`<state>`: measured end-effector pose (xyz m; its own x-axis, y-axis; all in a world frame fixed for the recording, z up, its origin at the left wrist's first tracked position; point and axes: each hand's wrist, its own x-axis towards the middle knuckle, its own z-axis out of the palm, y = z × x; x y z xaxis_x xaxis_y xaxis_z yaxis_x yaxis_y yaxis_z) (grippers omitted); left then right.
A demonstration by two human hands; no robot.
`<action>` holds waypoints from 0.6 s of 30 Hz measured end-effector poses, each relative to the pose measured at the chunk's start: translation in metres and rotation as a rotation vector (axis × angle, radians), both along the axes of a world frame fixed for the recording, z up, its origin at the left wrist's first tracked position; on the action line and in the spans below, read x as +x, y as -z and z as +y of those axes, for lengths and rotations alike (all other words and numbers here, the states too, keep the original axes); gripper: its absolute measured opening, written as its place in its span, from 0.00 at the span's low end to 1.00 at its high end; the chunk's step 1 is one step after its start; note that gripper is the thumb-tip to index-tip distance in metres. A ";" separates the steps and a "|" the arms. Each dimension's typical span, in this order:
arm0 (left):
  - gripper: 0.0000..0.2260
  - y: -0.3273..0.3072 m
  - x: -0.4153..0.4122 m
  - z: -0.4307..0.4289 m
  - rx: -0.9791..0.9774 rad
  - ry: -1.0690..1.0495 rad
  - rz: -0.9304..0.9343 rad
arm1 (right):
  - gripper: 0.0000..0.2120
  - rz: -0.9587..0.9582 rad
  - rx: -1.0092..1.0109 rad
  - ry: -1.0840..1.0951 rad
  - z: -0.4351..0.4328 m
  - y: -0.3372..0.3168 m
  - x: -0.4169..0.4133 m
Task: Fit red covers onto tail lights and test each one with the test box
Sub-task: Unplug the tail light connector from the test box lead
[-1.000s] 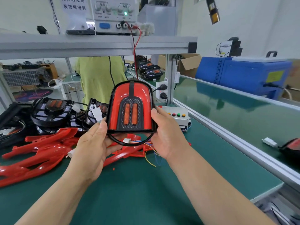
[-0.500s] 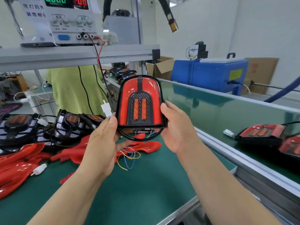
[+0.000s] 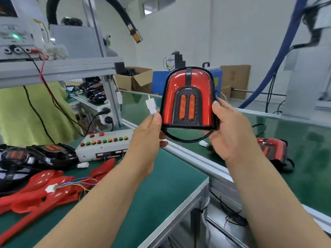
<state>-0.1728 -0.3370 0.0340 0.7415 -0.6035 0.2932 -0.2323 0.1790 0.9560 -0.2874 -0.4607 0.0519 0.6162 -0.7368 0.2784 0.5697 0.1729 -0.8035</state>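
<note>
Green matting covers the worktop (image 3: 161, 190), and past its metal rail runs a green conveyor (image 3: 304, 140) where another tail light (image 3: 272, 149) already lies. Held up in the air above that rail is a tail light (image 3: 188, 99) with its red cover (image 3: 205, 97) on. The left hand (image 3: 146, 138) grips its lower left edge and the right hand (image 3: 231, 133) its lower right edge, fingers (image 3: 163, 144) curled behind and thumbs on the front rim. A white plug (image 3: 151, 106) pokes up just above the left thumb; whether it is pinched there I cannot tell. The hold is only at the edges of a glossy shell, so a slip could drop it onto the rail and scuff the cover. If the cover is not fully clipped down, a squeeze at the sides might spring it loose. The test box (image 3: 103, 147) sits well apart on the worktop, near the loose red covers (image 3: 44, 190), and nothing shows this light plugged into it, so it could end up on the conveyor untested. Trailing wire might also snag.
</note>
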 end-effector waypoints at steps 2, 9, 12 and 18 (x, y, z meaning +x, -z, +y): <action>0.17 -0.002 -0.013 -0.019 -0.019 0.071 0.010 | 0.14 0.007 -0.013 0.057 -0.012 -0.002 -0.018; 0.11 -0.002 -0.061 -0.077 -0.064 0.232 0.131 | 0.14 0.002 0.040 0.253 -0.052 0.000 -0.078; 0.11 0.005 -0.081 -0.099 -0.025 0.304 0.118 | 0.13 -0.011 0.079 0.344 -0.070 0.007 -0.102; 0.16 0.019 -0.126 -0.133 0.070 0.398 0.038 | 0.14 0.014 0.154 0.501 -0.103 0.027 -0.148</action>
<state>-0.2989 -0.4700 0.0147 0.4553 -0.8631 0.2185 -0.1224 0.1824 0.9756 -0.4350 -0.5637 0.0248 0.1808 -0.9738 0.1379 0.6024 -0.0012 -0.7982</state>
